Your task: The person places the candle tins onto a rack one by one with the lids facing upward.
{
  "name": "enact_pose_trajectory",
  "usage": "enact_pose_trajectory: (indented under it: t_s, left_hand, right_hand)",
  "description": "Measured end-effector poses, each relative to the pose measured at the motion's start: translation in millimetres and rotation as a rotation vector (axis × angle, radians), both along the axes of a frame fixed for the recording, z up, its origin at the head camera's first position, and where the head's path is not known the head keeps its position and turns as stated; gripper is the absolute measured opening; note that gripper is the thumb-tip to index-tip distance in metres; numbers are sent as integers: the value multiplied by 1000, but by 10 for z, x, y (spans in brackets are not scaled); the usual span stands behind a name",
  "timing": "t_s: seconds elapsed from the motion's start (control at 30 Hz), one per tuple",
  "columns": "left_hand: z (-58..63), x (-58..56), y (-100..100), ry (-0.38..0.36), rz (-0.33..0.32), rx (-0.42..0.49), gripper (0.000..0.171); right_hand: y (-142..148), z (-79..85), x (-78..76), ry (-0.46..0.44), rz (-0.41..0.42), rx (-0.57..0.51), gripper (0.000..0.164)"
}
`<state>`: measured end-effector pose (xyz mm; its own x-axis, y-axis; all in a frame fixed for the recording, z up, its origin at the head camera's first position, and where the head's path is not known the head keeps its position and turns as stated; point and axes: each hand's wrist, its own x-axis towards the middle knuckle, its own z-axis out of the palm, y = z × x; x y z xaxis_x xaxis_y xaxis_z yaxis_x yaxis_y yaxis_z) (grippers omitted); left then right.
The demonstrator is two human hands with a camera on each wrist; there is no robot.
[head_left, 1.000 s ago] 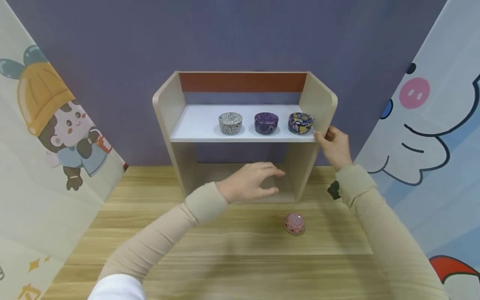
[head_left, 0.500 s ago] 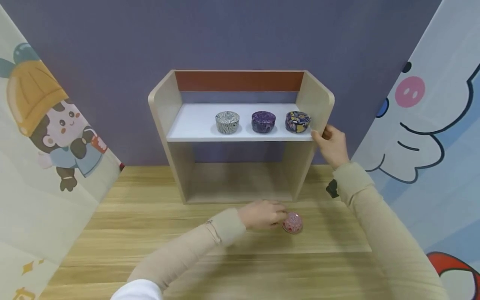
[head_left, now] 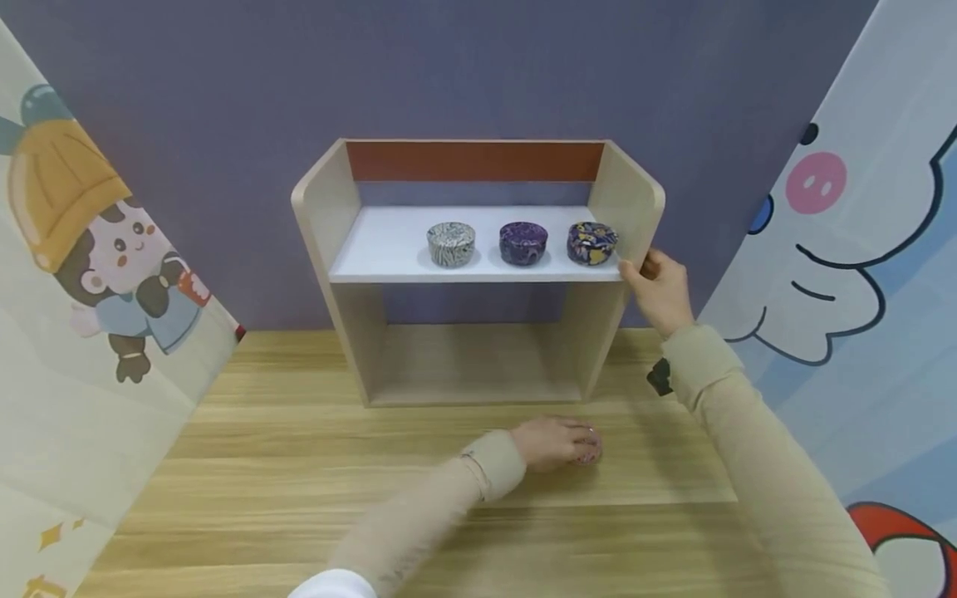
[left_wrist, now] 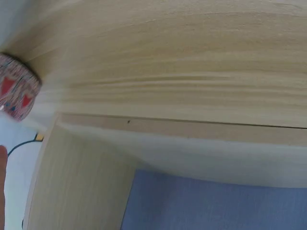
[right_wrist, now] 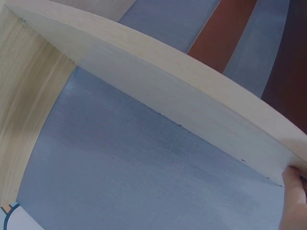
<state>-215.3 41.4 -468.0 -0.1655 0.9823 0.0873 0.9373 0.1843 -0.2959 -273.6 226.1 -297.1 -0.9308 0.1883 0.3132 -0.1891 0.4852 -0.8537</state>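
My left hand (head_left: pixel 555 442) has its fingers bent over the small pink patterned tin (head_left: pixel 588 453) on the table, hiding most of it. In the left wrist view the pink tin (left_wrist: pixel 18 87), with red heart shapes, shows at the left edge; one finger (left_wrist: pixel 2 184) appears below it, and the thumb is out of sight. The right hand (head_left: pixel 660 289) grips the right side panel (head_left: pixel 631 199) of a two-tier shelf, its thumb at the front edge. On the white upper board (head_left: pixel 389 249) stand a white-grey tin (head_left: pixel 452 244), a purple tin (head_left: pixel 523 243) and a dark floral tin (head_left: pixel 592 243).
The shelf's lower tier (head_left: pixel 474 365) is pale wood. It stands on a wood-grain table (head_left: pixel 299 465) against a blue-grey wall (head_left: pixel 478 66). Cartoon panels flank both sides. A small black object (head_left: pixel 660 377) lies by the right sleeve.
My left hand has come down from in front of the shelf and moved right onto the pink tin. The right hand keeps its hold on the side panel. The view has shifted slightly.
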Motion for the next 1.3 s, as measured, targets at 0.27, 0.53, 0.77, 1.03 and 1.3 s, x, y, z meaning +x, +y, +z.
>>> enact_pose_trajectory:
  t_s: [0.27,0.53,0.77,1.03,1.3]
  left_hand:
    - [-165,-12,174,134,71,-156,37]
    - [-301,29,345,199,242,-286,55]
    - [-358,73,425,247,301,-317,53]
    - [-309,144,438,296,323,-357,53]
    - [-244,187,436,313,337,-295,40]
  right_hand:
    - [-6,-7,-19,0,-5,-3,50]
    - [-14,-3,-17,2,12,1,52]
    - [0,6,3,-2,8,-4,51]
    - [9,-12,3,-16,12,-10,52]
    - [1,0,4,-2,8,-19,51]
